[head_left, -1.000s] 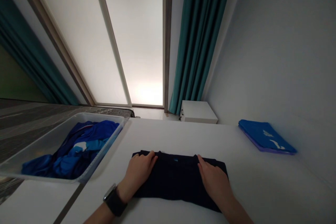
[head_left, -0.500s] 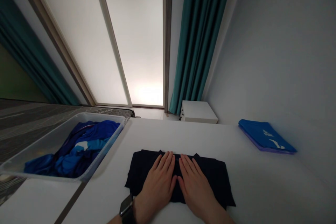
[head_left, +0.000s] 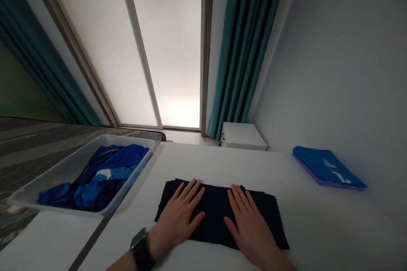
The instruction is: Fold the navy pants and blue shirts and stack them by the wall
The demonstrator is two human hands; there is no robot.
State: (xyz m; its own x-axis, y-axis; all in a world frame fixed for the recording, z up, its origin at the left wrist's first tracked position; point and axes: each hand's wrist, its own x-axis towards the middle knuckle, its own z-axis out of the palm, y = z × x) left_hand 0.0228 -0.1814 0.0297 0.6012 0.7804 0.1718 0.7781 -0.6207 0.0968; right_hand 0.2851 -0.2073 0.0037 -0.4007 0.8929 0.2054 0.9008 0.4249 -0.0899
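Note:
A dark navy garment (head_left: 216, 216), folded into a wide flat shape, lies on the white table (head_left: 197, 163) in front of me. My left hand (head_left: 179, 211) rests flat on its left part with the fingers spread. On the right part lies my right hand (head_left: 248, 220), palm down and fingers stretched out. A band of dark cloth shows between the two hands. Parts of the garment under the palms are hidden. A dark watch (head_left: 141, 247) is on my left wrist.
To the left stands a translucent plastic bin (head_left: 57, 165) holding crumpled blue clothes (head_left: 104, 178). Folded blue cloth (head_left: 329, 167) with white marks lies at the table's right, near the wall (head_left: 343, 72). Beyond the far edge is a small white cabinet (head_left: 243, 135).
My hands have slid apart across the garment, the left one to the left and the right one slightly right. The whole view has shifted a little.

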